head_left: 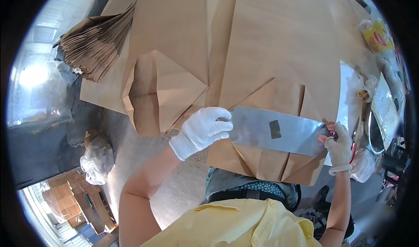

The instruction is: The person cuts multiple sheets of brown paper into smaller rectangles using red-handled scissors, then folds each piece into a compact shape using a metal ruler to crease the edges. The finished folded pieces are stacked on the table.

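Observation:
A flat grey metal plate [253, 124] with a dark patch of tape lies across the folded bottom of a brown paper bag [283, 41]. My left hand [201, 130], in a white knit glove, is closed on the plate's left end. At the other end my right hand [339, 147] pinches the plate, its bare fingertips showing out of the glove. Creased paper flaps stick out above and below the plate; the part beneath it is hidden. To the left lies a second brown paper bag [172, 24], its bottom opened into a diamond shape.
A fanned stack of brown paper bags [94, 48] sits at the table's far left. Plastic wrapping and a yellow packet [377, 36] crowd the right side. A clear plastic bag [97, 159] is near the floor at left, above flattened cardboard [78, 199].

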{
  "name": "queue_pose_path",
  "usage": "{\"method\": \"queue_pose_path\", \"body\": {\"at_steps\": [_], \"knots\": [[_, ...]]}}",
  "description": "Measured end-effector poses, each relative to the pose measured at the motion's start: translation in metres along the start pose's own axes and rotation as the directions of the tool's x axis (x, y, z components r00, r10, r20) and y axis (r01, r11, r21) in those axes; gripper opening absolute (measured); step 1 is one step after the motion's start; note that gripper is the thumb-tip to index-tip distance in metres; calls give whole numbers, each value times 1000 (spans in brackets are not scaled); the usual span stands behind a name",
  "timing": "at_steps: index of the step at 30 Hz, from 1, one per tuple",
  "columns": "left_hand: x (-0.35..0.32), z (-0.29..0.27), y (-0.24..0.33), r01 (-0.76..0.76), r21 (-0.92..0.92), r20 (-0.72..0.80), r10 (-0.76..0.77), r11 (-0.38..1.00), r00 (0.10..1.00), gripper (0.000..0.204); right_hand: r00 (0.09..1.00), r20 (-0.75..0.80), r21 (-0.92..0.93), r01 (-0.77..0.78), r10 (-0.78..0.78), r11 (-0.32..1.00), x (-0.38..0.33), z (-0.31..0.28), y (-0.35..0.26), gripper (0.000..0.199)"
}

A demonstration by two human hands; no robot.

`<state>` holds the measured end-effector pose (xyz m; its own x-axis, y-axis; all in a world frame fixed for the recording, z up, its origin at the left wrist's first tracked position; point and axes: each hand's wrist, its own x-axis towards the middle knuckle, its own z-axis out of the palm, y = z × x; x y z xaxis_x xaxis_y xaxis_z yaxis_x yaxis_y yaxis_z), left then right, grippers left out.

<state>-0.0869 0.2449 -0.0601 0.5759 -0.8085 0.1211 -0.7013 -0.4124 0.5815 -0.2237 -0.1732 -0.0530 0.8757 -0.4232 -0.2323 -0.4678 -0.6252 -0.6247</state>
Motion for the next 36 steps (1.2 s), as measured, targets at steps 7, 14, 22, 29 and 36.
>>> {"method": "queue_pose_path", "body": {"at_steps": [7, 14, 22, 29, 36], "knots": [[-3, 6, -10, -26, -59, 60, 29, 998, 998, 21, 970, 39, -498, 227, -240, 837, -4, 4, -14, 40], [24, 16, 62, -216, 326, 238, 141, 920, 961, 31, 942, 291, -596, 314, -165, 739, 39, 2, -54, 52], [41, 42, 58, -147, 171, 198, 113, 974, 974, 19, 901, 429, -137, 135, -64, 981, 12, -17, -28, 51], [27, 57, 63, 115, -39, -55, -117, 993, 992, 29, 849, 327, -379, 520, -415, 766, -33, -10, -27, 52], [62, 32, 83, 437, 224, -18, -445, 871, 895, 58, 893, 278, -405, 443, -354, 800, -10, 8, -36, 59]]}}
